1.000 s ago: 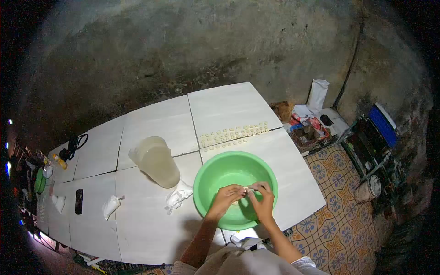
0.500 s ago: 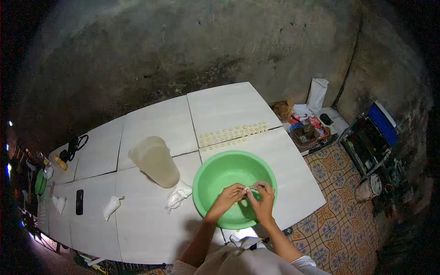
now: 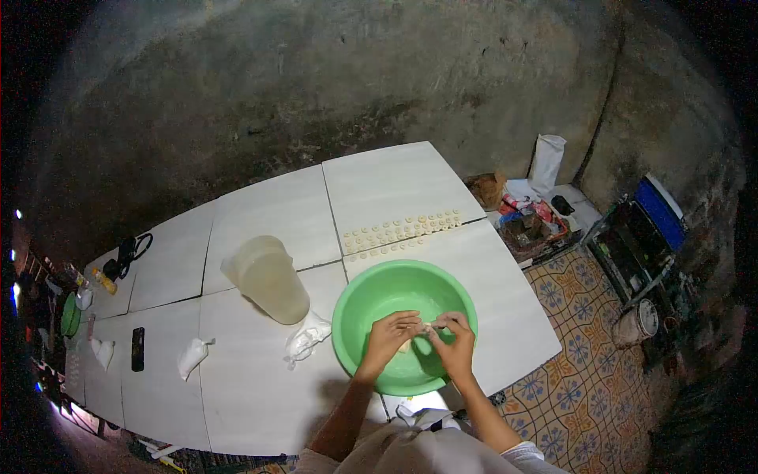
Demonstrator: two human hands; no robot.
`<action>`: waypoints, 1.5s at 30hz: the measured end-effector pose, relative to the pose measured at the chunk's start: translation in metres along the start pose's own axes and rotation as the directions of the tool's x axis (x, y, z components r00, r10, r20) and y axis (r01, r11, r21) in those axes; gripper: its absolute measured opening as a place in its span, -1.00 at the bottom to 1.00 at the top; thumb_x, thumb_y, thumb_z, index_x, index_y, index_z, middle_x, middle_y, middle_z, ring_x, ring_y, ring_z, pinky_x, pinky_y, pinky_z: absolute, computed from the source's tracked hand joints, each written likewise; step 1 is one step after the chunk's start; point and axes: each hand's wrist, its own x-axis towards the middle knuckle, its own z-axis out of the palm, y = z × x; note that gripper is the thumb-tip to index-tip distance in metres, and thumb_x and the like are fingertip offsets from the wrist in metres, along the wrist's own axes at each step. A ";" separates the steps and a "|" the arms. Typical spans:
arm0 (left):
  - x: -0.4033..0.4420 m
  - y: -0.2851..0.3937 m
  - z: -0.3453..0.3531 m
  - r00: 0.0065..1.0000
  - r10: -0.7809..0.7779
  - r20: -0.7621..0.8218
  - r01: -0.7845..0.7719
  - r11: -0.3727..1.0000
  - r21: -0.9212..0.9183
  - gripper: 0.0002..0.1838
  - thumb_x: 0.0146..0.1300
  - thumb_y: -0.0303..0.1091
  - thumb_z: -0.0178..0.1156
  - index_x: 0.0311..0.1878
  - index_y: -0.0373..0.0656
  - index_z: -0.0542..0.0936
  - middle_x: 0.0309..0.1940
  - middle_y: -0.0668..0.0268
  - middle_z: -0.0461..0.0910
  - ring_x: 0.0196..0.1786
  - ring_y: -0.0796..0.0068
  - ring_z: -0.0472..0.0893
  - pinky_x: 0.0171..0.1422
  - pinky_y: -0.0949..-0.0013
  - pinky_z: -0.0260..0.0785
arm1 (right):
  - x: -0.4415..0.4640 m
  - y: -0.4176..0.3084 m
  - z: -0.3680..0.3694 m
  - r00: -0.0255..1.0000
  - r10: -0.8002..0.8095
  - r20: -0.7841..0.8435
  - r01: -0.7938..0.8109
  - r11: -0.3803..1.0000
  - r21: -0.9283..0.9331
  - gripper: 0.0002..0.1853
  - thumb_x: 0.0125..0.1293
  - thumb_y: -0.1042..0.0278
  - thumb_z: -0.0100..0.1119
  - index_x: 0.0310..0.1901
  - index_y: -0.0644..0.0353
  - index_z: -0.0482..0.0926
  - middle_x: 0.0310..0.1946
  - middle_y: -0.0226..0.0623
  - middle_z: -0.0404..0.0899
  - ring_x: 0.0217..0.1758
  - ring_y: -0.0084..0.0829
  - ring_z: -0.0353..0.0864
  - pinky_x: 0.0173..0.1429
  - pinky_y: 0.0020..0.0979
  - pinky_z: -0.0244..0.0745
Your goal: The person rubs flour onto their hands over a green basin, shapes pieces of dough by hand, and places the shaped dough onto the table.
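Over a large green basin, both hands meet at a small pale piece of dough. My left hand pinches it from the left, fingers curled together. From the right, my right hand grips the same piece between thumb and fingers. A pale lump of dough shows in the basin, partly behind my left hand. Beyond the basin, several small round dough pieces lie in rows on the white tiled table.
Left of the basin stands a cloudy plastic pitcher beside a knotted white bag. Farther left lie another white bag, a dark phone and a black cable. A crate of clutter sits past the table's right edge.
The fingers of both hands have shifted slightly around the small dough piece. The dough lump in the basin shows more clearly than half a second ago.
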 end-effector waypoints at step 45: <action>-0.002 -0.001 0.006 0.988 -0.151 -0.013 0.140 0.945 -0.297 -0.57 0.30 -0.52 0.24 0.21 -0.43 0.45 0.00 0.13 0.61 0.09 0.40 0.60 0.23 0.43 0.43 | 0.007 -0.003 0.001 0.987 -0.128 0.101 0.148 0.961 -0.236 -0.81 0.11 0.38 0.38 -0.23 0.21 0.70 -0.20 -0.19 0.69 -0.09 -0.19 0.63 0.18 -0.21 0.36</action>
